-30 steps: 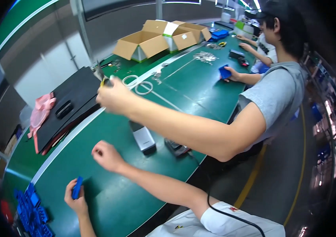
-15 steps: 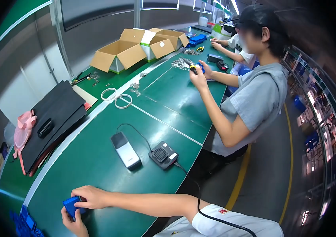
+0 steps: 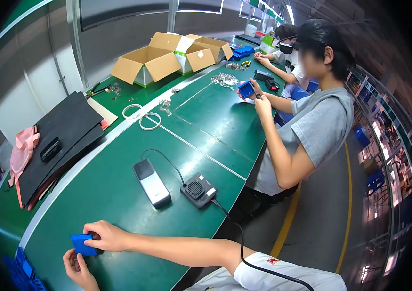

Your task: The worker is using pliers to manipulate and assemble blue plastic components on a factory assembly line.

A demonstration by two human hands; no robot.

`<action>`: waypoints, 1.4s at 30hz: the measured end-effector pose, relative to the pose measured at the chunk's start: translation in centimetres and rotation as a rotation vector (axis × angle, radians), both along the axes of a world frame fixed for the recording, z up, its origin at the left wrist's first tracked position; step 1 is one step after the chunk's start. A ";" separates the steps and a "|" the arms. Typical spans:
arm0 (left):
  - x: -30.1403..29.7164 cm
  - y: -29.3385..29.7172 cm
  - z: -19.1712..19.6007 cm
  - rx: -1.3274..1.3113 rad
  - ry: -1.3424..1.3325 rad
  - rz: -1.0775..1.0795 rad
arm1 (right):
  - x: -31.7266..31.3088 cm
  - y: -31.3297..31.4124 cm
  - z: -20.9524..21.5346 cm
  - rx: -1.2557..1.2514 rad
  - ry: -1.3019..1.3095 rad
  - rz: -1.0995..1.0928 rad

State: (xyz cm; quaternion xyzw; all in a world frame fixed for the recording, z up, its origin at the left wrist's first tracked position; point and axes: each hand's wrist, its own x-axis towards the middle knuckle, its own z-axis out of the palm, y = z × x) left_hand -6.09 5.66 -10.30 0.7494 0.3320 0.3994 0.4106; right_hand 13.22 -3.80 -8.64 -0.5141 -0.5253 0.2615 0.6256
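Observation:
My right hand (image 3: 107, 236) grips a blue plastic housing (image 3: 83, 245) by its right side, thumb in front and fingers behind, just over the green bench at the lower left. Just below the housing is my left hand (image 3: 80, 272), its fingers half bent and thumb apart, with nothing between them. Its fingertips come close to the housing's lower edge; whether they touch it I cannot tell. More blue plastic parts (image 3: 25, 268) lie in a heap at the bench's lower left edge.
A silver and black power bank (image 3: 152, 183) is cabled to a black fan box (image 3: 198, 190). Two white rings (image 3: 149, 121), open cartons (image 3: 145, 65) and a black folder (image 3: 65, 136) lie farther off. A co-worker (image 3: 312, 116) at the right holds a blue housing (image 3: 246, 90).
My left hand has come off the blue housing and dropped below it. The housing has turned in my right hand. The co-worker's hands have lowered, with their blue housing turned to show its inside.

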 end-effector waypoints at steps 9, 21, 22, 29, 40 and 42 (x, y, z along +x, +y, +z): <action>-0.2 -0.7 2.1 0.139 0.150 0.064 | -0.2 -0.4 2.1 -0.048 0.065 0.020; 1.0 -1.9 1.9 0.222 0.267 0.030 | 0.2 -0.4 1.5 -0.034 0.083 0.084; 0.9 -1.9 1.9 0.244 0.267 0.025 | 0.2 -0.5 1.6 -0.049 0.078 0.083; 0.9 -1.8 1.7 0.254 0.270 0.025 | 0.2 0.0 0.8 -0.044 0.049 0.090; 0.9 -1.8 1.6 0.241 0.283 0.030 | 0.2 -0.2 1.0 -0.030 0.060 0.100; 0.9 -1.8 1.3 0.237 0.277 0.027 | 0.2 -0.3 0.9 -0.023 0.061 0.101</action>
